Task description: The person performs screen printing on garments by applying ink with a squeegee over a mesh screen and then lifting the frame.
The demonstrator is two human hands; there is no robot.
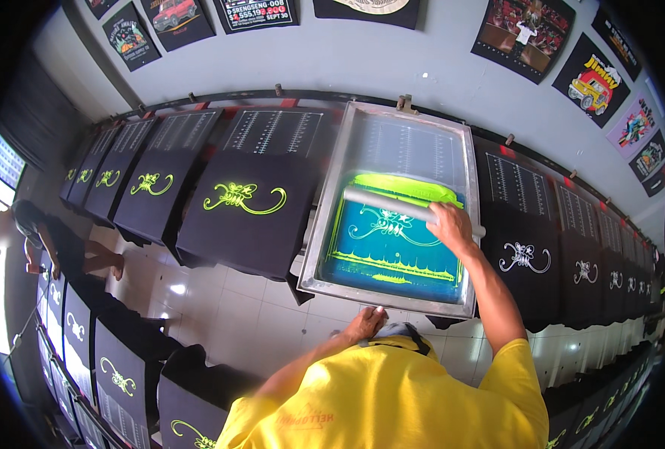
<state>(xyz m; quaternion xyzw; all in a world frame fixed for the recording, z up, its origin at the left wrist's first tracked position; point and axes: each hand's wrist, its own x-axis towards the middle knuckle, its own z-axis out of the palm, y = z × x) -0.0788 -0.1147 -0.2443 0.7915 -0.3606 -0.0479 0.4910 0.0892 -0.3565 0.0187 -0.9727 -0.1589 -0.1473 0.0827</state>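
My right hand [452,226] is closed around the long grey handle of a squeegee [390,204], which lies across a screen printing frame [323,217]. The frame has metal sides and a teal mesh [347,251]. A thick band of neon yellow-green ink [400,186] lies along the squeegee's far side. More ink [392,265] streaks the mesh nearer me, and a curled floral design shows between. My left hand [367,323] is just below the frame's near edge, with its fingers curled; whatever they hold is hidden.
Black shirts on slanted boards line the rail both ways. Those on the left carry yellow-green prints [243,198]; those on the right carry white ones [526,257]. Another row of shirts [126,367] stands behind me. A person [55,239] is at the far left on the tiled floor [228,307].
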